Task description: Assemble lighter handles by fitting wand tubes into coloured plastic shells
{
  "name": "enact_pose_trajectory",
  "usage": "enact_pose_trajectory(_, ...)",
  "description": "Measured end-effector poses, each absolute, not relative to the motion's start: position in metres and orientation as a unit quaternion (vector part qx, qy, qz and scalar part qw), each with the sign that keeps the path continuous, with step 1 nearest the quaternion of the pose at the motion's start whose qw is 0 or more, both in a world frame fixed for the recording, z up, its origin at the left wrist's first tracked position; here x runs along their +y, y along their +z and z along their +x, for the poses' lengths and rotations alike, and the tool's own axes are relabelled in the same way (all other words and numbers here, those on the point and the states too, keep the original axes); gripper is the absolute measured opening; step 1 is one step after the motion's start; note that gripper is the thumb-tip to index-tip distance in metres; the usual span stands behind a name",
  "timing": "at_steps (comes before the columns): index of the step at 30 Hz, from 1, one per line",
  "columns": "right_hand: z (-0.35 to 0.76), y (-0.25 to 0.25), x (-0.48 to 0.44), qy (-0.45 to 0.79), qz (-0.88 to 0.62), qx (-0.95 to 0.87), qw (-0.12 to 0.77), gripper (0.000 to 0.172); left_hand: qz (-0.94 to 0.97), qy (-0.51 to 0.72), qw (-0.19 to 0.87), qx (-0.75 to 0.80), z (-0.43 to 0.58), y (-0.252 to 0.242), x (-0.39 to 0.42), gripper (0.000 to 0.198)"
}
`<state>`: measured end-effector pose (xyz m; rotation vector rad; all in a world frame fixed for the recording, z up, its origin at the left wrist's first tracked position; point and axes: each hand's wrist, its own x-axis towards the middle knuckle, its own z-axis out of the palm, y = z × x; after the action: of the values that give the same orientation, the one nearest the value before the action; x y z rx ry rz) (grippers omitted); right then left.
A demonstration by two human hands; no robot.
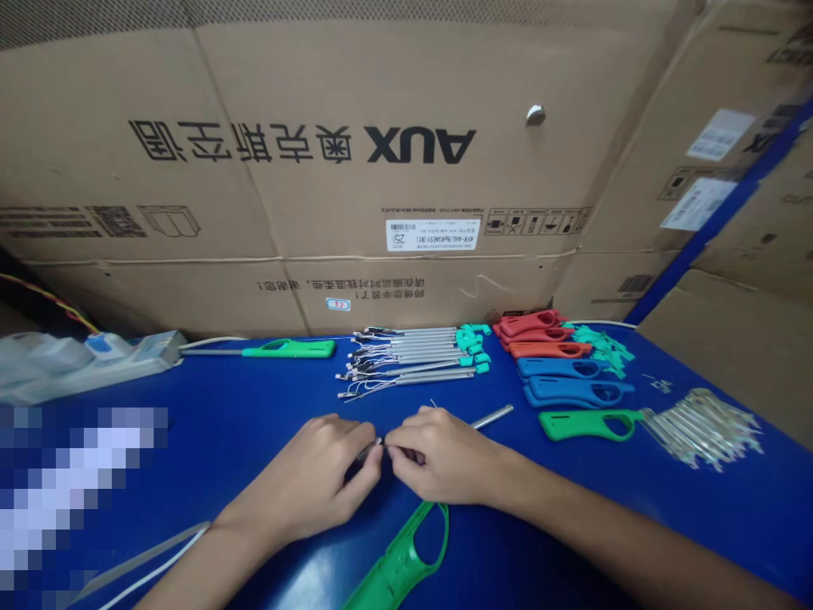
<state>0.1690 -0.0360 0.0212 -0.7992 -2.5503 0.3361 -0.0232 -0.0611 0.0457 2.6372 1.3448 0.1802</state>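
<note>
Near the middle of the blue table, my left hand [327,466] and my right hand [438,453] meet fingertip to fingertip. A small dark piece shows between the left thumb and forefinger, too small to name. The right fingers are pinched beside it, and what they hold is mostly hidden. A silver metal tube [494,417] sticks out beyond the right hand, with its near part out of sight behind that hand. Just below the hands lies a green plastic handle shell [397,563] with an oval opening.
Behind the hands lie several metal tubes [419,347] with wires and teal caps. Red [530,326], blue [575,390] and green handles [588,425] are at right, beside clear parts [705,428]. A finished-looking green lighter [292,348] and power strip [146,360] are at left; cardboard [285,195] stands behind.
</note>
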Motion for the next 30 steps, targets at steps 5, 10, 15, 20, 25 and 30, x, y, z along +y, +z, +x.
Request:
enact_pose_trajectory(5, 0.169, 0.034, -0.040, 0.174, -0.285, -0.902, 0.273, 0.016, 0.793, 0.212, 0.310, 0.479, -0.029, 0.040, -0.063, 0.036)
enact_pose_trajectory(10, 0.169, 0.044, -0.047, 0.256, -0.255, -0.866, 0.347, 0.016, 0.689, 0.284, 0.435, 0.506, -0.031, 0.027, -0.063, 0.062)
enact_pose_trajectory(15, 0.165, 0.044, -0.050, 0.297, -0.257, -0.857, 0.332, 0.014, 0.666, 0.301, 0.478, 0.487, -0.025, 0.027, -0.059, 0.064)
enact_pose_trajectory(20, 0.165, 0.048, -0.051, 0.276, -0.271, -0.873, 0.296, 0.008, 0.618, 0.341, 0.522, 0.479, -0.022, 0.026, -0.057, 0.054)
enact_pose_trajectory(25, 0.175, 0.058, -0.059, 0.290, -0.243, -0.898, 0.225, 0.016, 0.604, 0.328, 0.533, 0.493, -0.019, 0.018, -0.063, 0.056)
enact_pose_trajectory(30, 0.207, 0.069, -0.092, 0.236, -0.320, -0.887, 0.235, 0.016, 0.714, 0.297, 0.410, 0.483, -0.014, 0.023, -0.073, 0.043)
